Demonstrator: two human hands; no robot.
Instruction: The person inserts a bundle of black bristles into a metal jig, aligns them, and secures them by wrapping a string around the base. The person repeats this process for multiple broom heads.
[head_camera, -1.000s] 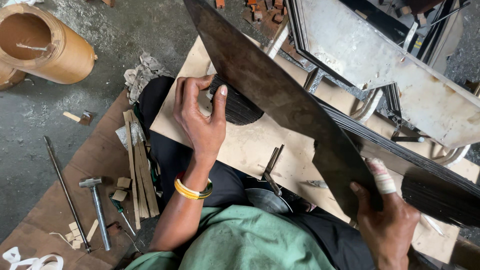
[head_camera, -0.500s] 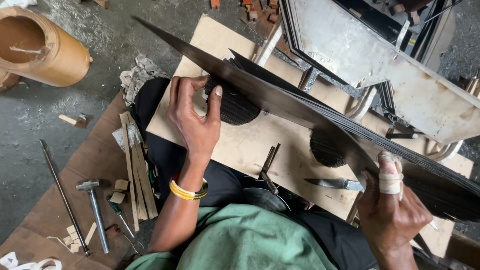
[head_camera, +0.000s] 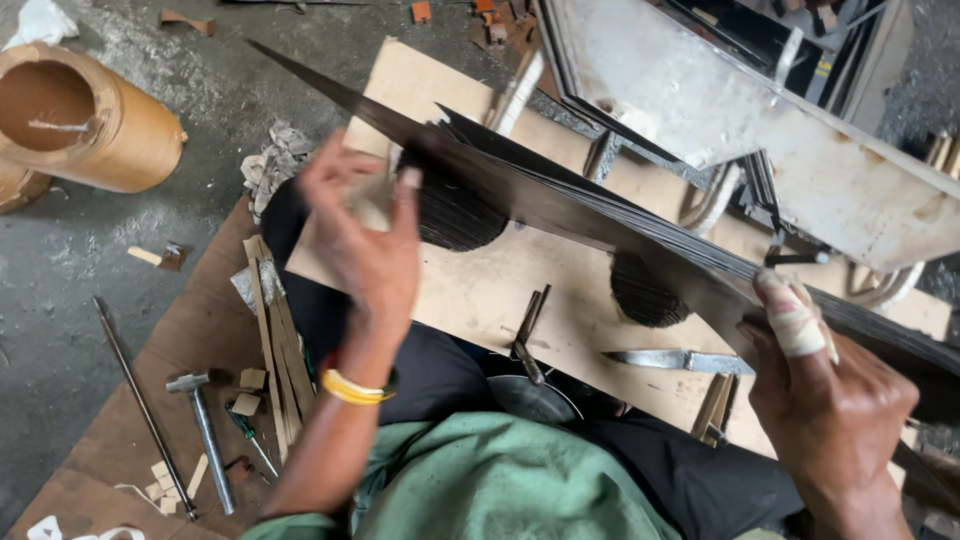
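Thin dark sheet (head_camera: 560, 205), glossy, long and tapered, right hand (head_camera: 825, 400) grip pinching its edge, left hand (head_camera: 365, 240) loosely open

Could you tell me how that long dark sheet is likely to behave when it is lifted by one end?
The dark sheet looks thin and very long, so it would probably flex and sag. Its narrow edge seems sharp; the right hand, finger taped, grips it. The left hand hovers nearby.

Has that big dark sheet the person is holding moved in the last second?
Yes. The dark sheet has swung down from a broad, steep face to lie nearly edge-on across the plywood board, uncovering the knife. The right hand grips its end.
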